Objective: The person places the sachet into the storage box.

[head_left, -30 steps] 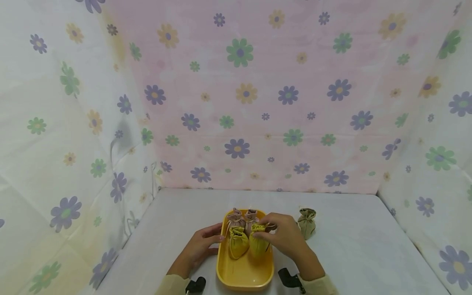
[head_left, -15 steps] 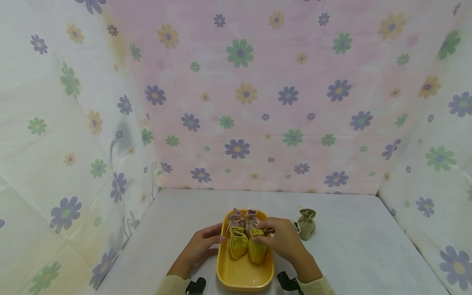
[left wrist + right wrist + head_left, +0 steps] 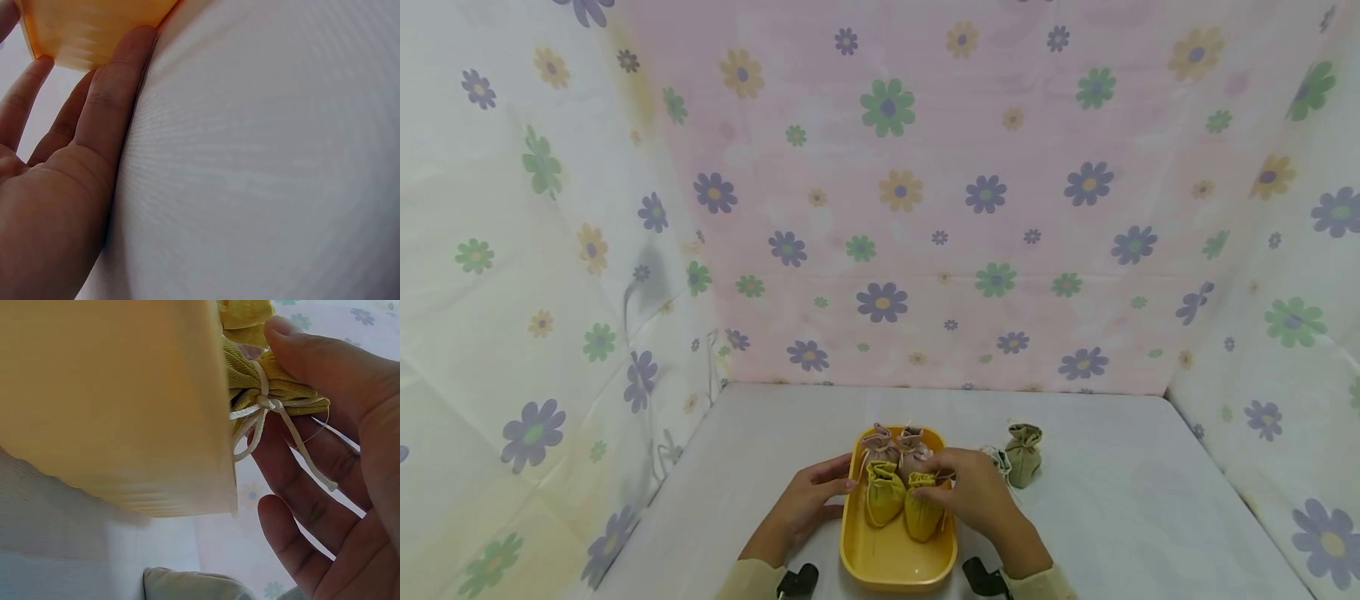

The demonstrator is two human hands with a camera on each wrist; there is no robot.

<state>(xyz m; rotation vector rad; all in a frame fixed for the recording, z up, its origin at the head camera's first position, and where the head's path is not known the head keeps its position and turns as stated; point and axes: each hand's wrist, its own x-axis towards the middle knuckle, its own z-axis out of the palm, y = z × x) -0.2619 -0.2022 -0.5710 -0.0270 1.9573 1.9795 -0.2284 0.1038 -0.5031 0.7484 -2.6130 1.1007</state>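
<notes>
While the right hand (image 3: 973, 492) pinches the gathered neck of a yellow drawstring pouch (image 3: 922, 510), thumb and fingers closed on the tied white cord (image 3: 265, 419), the pouch stands upright inside a yellow tray (image 3: 895, 567) at the near middle of the bench (image 3: 1135, 500), seemingly held to steady it there. The left hand (image 3: 805, 504) rests with straight fingers against the tray's left wall, apparently bracing it; its grip is relaxed and holds nothing. The tray carries four pouches: two yellow in front, two pink (image 3: 895, 442) behind. One olive pouch (image 3: 1023, 452) stands on the bench, just right of the tray.
</notes>
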